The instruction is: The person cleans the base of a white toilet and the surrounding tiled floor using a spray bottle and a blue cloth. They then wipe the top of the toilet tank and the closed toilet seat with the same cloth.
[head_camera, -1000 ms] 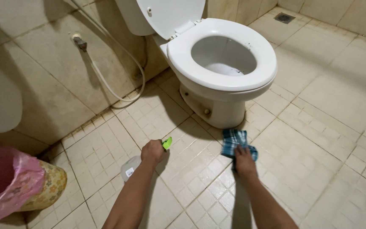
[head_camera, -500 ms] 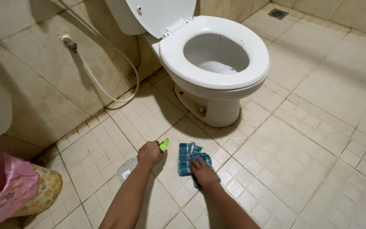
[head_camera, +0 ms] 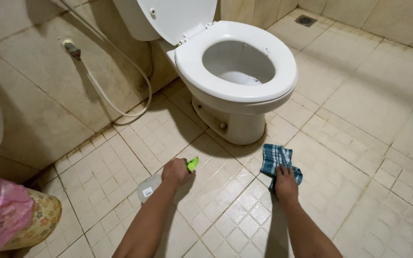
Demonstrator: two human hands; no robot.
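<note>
The left hand (head_camera: pixel 175 172) clenches a clear spray bottle (head_camera: pixel 156 184) with a green nozzle at 7 o'clock from the toilet (head_camera: pixel 237 71), while the right hand (head_camera: pixel 286 184) — at 5 o'clock — presses a blue checked cloth (head_camera: pixel 277 160) flat onto the tiled floor (head_camera: pixel 359 143), fingers gripping its near edge.

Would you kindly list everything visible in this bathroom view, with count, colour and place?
toilet: one, white, lid up, top centre
hose: one, white, on the left wall
floor drain: one, dark, far corner
bin: one, floral, pink bag liner, bottom left
tiled floor: beige, throughout
spray bottle: one, clear with green nozzle, in the left hand
cloth: one, blue checked, on the floor under the right hand
left hand: gripping the bottle
right hand: pressing on the cloth
</note>
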